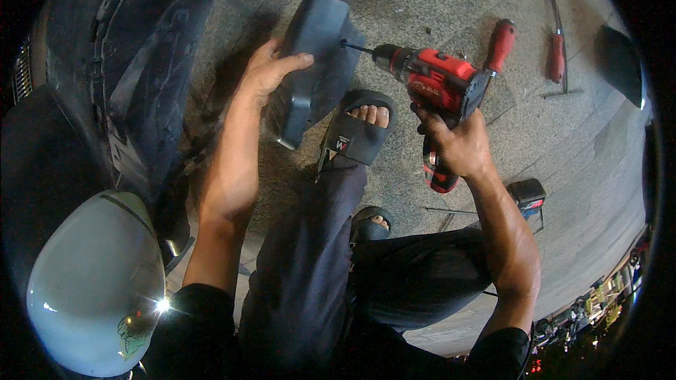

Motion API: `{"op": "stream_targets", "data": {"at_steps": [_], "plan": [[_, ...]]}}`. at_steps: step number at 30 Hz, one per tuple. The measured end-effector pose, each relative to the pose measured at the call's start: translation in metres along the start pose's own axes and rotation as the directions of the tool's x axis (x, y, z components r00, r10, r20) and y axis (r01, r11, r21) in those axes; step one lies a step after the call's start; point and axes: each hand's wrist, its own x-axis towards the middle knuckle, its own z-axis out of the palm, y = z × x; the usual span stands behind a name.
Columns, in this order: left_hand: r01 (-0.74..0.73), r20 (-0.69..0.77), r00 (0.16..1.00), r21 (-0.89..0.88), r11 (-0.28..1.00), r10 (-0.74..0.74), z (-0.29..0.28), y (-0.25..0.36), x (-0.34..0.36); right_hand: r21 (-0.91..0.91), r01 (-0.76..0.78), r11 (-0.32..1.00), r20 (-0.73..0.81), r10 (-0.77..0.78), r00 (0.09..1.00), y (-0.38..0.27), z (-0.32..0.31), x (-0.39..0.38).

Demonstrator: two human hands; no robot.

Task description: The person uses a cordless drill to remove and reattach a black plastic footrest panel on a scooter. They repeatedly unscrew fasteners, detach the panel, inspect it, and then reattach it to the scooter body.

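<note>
Holding a dark moulded plastic panel (pixel 324 24) by its left side with the left hand (pixel 271 74), pressing the thumb (pixel 298 62) across the upper face and hooking the other fingers around the edge, partly out of sight. Wrapping the right hand (pixel 461 144) firmly around the handle of a red-and-black cordless drill (pixel 440 74), showing no gap between palm and tool; not being able to tell from here the state of the trigger.

Pointing the slim drill bit (pixel 358 47) leftward and slightly away from the body, and apparently touching the panel's right part at a small dark spot (pixel 343 43); not being able to judge any depth past the surface. Stretching the panel lengthwise away from the body, and setting the drill's line nearly square across that long axis. Placing the left thumb nearer to the tip of the bit, and the right hand farther off, behind the chuck (pixel 386 58).

Holding the panel just beside a black slide sandal (pixel 355 134), with a red-handled screwdriver (pixel 501 46) lying past the drill's rear on the paving (pixel 451 0).
</note>
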Motion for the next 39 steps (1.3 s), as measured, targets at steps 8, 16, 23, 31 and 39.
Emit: {"op": "stream_targets", "data": {"at_steps": [8, 16, 23, 31, 39], "plan": [[-0.006, -0.044, 0.999, 0.082, 0.997, 0.01, -0.014, -0.031, 0.021, -0.432, 0.233, 0.871, 0.094, -0.213, 0.972, -0.007, -0.007, 0.002], [0.025, 0.037, 0.999, 0.05, 0.998, -0.027, 0.0, 0.001, 0.003, -0.452, 0.204, 0.869, 0.088, -0.183, 0.979, -0.011, -0.004, -0.002], [-0.013, 0.019, 1.0, 0.046, 0.999, 0.012, -0.008, -0.016, 0.015, -0.373, 0.277, 0.885, 0.072, -0.27, 0.96, -0.008, -0.003, -0.002], [-0.017, 0.057, 0.998, -0.008, 1.0, 0.017, -0.001, -0.01, 0.007, -0.419, 0.355, 0.836, 0.037, -0.375, 0.926, -0.003, -0.009, -0.008], [-0.003, 0.049, 0.999, -0.001, 1.0, 0.003, 0.0, -0.004, -0.002, -0.419, 0.202, 0.885, 0.024, -0.212, 0.977, -0.001, -0.034, -0.027]]}}
